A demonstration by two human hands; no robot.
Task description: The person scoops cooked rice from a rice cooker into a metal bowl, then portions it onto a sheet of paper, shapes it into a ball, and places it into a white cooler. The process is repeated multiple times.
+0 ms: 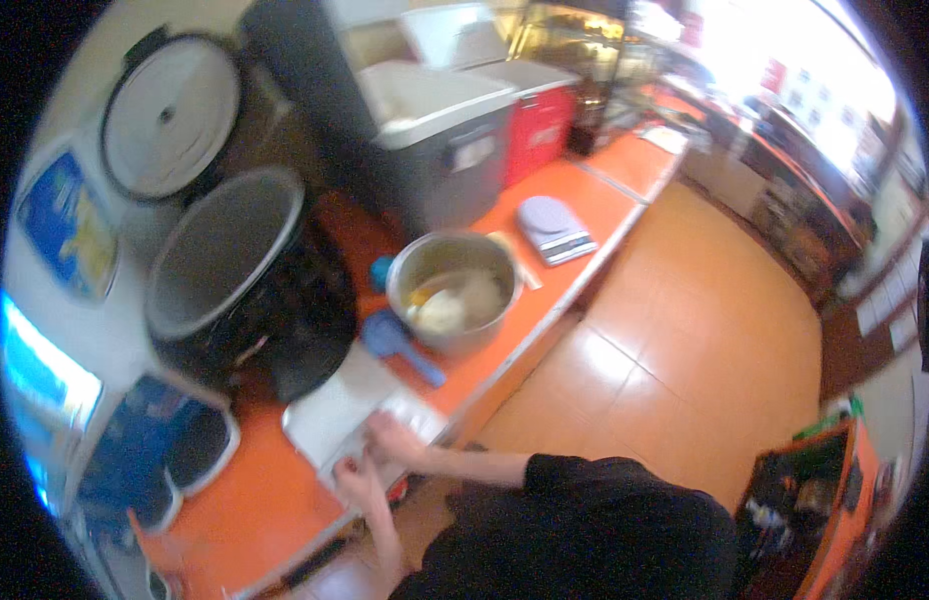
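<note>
Both hands are over a white tray or board at the orange counter's front edge. My left hand is at the near side, its fingers curled; blur hides whether it holds anything. Just beyond and to the right, my right hand rests on or over a pale, shiny sheet or bag; its grip is unclear. A metal pot with a pale lump and yellowish contents stands farther along. Beside the pot lies a blue handled scoop or strainer. A kitchen scale sits beyond the pot.
A large black rice cooker, its round lid raised, stands behind the board. A grey bin and a red bin stand at the back. Blue containers are at the left. Tiled floor lies right of the counter.
</note>
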